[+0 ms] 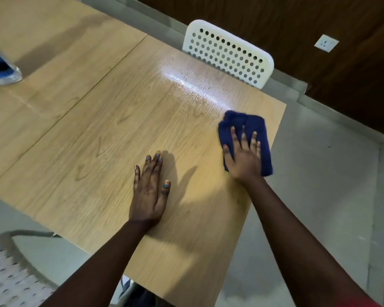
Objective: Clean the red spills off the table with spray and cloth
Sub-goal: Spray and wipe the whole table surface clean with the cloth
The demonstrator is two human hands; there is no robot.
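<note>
Pressing down flat, your right hand (244,156) lies on the dark blue cloth (251,127), fingers straight and spread, nothing curled round the fabric. The cloth sits directly under that palm and reaches out past your fingertips on the far side; a strip of it also shows on the outer side of the hand, and a corner pokes out near your wrist. It is folded into a rough pad and lies on the wooden table (102,134) close to the table's right edge, just beside the drop to the grey floor (319,173).

Your left hand (150,191) rests palm down on the bare wood, fingers straight and held loosely together, thumb out to the side, holding nothing. It lies well apart from the cloth, nearer to you than your right hand and off to its left.

Beyond your right fingertips the tabletop carries a bright wet-looking sheen (186,80). No red mark can be told on the wood around either hand.

Far off to the left of your left hand, at the picture's edge, stands the base of a clear bottle with a blue label (0,67), blurred; whether it is the spray you cannot tell. Past the far table edge, ahead of your right hand, stands a white perforated chair back (228,52).
</note>
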